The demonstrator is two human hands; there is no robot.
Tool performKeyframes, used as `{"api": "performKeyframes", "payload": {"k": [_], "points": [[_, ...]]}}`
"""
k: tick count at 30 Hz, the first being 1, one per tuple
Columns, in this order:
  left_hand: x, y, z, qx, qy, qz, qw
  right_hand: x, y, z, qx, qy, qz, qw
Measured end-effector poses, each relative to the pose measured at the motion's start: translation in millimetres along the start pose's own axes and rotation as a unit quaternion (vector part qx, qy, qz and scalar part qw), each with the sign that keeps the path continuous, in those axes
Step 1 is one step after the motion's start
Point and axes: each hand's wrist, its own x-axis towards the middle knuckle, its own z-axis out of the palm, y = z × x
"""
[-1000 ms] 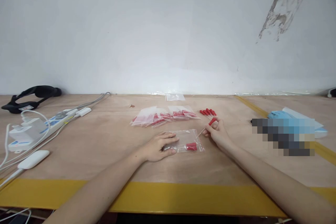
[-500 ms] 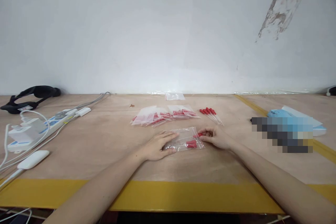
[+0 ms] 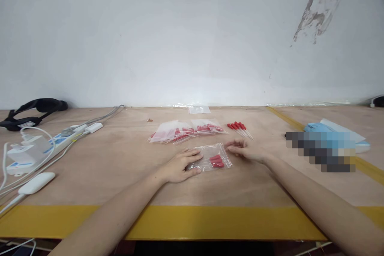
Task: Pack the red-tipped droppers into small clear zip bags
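Note:
A clear zip bag (image 3: 207,165) lies flat on the table with its zip end to the right. Inside it rest red-bulbed droppers (image 3: 216,161), their bulbs close to the zip. My left hand (image 3: 180,167) is spread flat over the bag's left end, holding it against the table. Just beyond the zip end, my right hand (image 3: 244,151) is open with fingers stretched out, and I see nothing in it. Several loose droppers (image 3: 240,126) with thin clear stems lie behind the right hand.
Filled zip bags (image 3: 165,132) overlap behind the left hand. Flat bags (image 3: 199,109) lie by the wall. On the left are a power strip (image 3: 57,144) with chargers and cables, and a black strap-like object (image 3: 36,112). A blue package (image 3: 321,129) sits at right beside a blurred-out patch.
The dropper that was at the bag's mouth in my right hand is now inside with the others. My right hand has let go and its fingers have opened. The left hand stays put.

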Motion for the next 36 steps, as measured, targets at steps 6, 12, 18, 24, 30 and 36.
{"api": "performKeyframes", "payload": {"k": [6,12,18,24,30,36], "points": [[-0.3,-0.3,-0.6,-0.006,-0.009,0.001,1.0,36.0,19.1,-32.8,-0.311,0.262,0.02,0.913],[-0.7,0.0,0.5,-0.006,-0.009,-0.001,1.0,65.3,18.0,-23.7,-0.388,0.264,0.138,0.872],[-1.2,0.2,1.4,-0.016,0.003,0.004,1.0,70.0,13.4,-18.3,-0.356,0.276,0.168,0.877],[-0.4,0.6,1.1,-0.014,0.003,0.004,1.0,34.7,1.3,-17.6,-0.055,0.313,-0.002,0.948],[-0.2,0.4,0.9,-0.01,0.008,0.007,1.0,5.0,-4.5,17.5,0.207,0.268,-0.005,0.941],[-0.1,1.6,0.0,-0.002,0.002,0.002,1.0,4.4,-11.2,42.7,0.315,0.251,0.045,0.914]]}}
